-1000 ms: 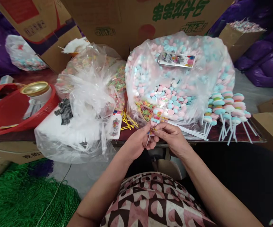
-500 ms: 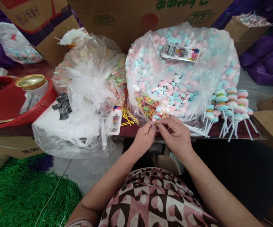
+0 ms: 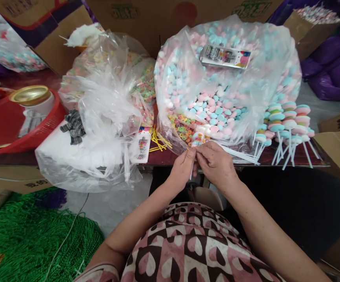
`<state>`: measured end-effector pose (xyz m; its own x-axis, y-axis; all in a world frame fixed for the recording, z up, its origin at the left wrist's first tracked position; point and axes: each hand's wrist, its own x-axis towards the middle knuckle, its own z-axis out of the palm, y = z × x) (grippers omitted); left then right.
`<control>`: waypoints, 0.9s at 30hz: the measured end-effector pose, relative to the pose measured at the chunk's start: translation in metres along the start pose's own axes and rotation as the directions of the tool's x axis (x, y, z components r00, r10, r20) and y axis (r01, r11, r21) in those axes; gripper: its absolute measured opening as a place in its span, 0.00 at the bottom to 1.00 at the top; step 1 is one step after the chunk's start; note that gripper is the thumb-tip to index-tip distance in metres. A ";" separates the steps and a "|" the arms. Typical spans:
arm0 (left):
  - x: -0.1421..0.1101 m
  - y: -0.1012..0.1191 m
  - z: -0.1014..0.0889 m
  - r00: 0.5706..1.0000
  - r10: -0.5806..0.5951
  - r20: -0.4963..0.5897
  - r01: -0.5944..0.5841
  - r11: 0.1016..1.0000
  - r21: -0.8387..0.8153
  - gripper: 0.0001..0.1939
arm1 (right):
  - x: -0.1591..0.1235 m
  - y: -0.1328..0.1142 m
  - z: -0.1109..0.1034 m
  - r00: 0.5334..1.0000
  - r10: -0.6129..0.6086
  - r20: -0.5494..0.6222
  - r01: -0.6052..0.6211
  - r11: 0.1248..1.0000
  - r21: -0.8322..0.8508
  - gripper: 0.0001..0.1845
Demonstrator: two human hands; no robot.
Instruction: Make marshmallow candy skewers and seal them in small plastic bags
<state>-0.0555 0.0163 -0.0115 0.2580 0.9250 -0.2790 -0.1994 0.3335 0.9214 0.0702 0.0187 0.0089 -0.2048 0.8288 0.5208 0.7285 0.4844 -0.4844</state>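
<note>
Both hands meet at the table's front edge around one marshmallow skewer (image 3: pixel 198 138), pink, white and blue in a clear wrapper. My left hand (image 3: pixel 183 169) is closed on its lower end, and a white stick pokes out below the fingers. Against it, my right hand (image 3: pixel 217 162) pinches at the wrapper's gathered neck; a small yellow bit shows by the fingertips, but what exactly the right fingers grip is hidden. Just left lie yellow twist ties (image 3: pixel 159 140). Behind the hands are coloured candy rings (image 3: pixel 184 127) and a big clear bag of marshmallows (image 3: pixel 219 111).
Finished-looking marshmallow skewers (image 3: pixel 290 121) stack at right beside white sticks (image 3: pixel 242 155). On the left are a plastic bag of white sleeves (image 3: pixel 99 156), black bundles (image 3: pixel 75 127), a printed card (image 3: pixel 142 145) and a red basket (image 3: pixel 37 129). A cardboard box (image 3: pixel 181 15) stands behind.
My right fingers have closed in tighter against my left hand at the wrapper's neck. The white stick now shows below the left fingers. The view has shifted slightly.
</note>
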 end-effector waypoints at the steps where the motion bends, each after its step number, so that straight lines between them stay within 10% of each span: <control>1: 0.001 0.000 -0.001 0.999 0.025 0.025 -0.024 1.000 -0.011 0.25 | -0.001 0.000 0.000 1.000 0.017 0.013 -0.018 0.999 0.042 0.13; 14: -0.001 0.003 -0.001 0.988 0.089 0.126 -0.099 0.992 0.075 0.21 | -0.007 -0.007 -0.002 0.933 0.330 -0.141 -0.303 0.935 0.184 0.07; 27: 0.006 0.006 0.001 0.989 -0.061 0.133 0.088 0.974 -0.210 0.20 | -0.012 0.000 -0.005 0.974 0.215 -0.069 -0.210 0.975 0.079 0.10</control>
<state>-0.0541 0.0231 -0.0077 0.3927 0.8707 -0.2961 -0.3697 0.4443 0.8160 0.0759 0.0071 0.0065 0.0025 0.8921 0.4518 0.7015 0.3205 -0.6365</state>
